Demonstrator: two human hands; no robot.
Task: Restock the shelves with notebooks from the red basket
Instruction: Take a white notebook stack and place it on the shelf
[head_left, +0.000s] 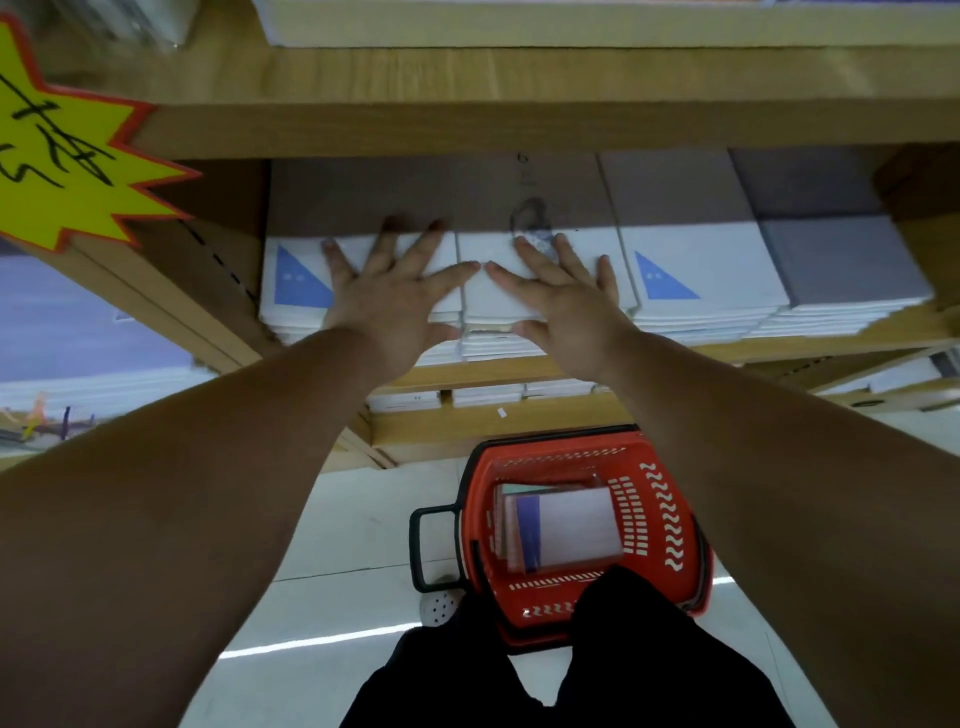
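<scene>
Seen from the head view, the only one we have, both arms reach forward into a wooden shelf bay (467, 127) where notebooks lie flat in stacks set side by side. The left hand (387, 291) rests palm down on the left stack (296, 283), whose cover bears a blue triangle, and its forefinger reaches the seam with the next pile. The right hand (563, 296) lies flat on the middle stack (488, 249), its thumb at the pile's front edge. We read each grip as wide: fingers straight and spread, pressing on the covers and closed round nothing. To the right stand a further triangle-marked stack (701, 270) and a grey-covered stack (841, 260), neither touched. A yellow star-shaped price sign (67, 171) hangs at the upper left. The relation that governs the coming move lies lower in the picture: the red basket (670, 519) sits on the pale floor (353, 519), well below the hands and back toward the person, just ahead of the dark trouser legs (623, 649). Inside it, the remaining notebooks (566, 525) appear to lie with their long axis across the picture, whereas the shelved ones run into the bay, so we judge that a quarter turn will be needed. The basket lies right of centre, beneath the right forearm, which makes the right hand the nearer one.
</scene>
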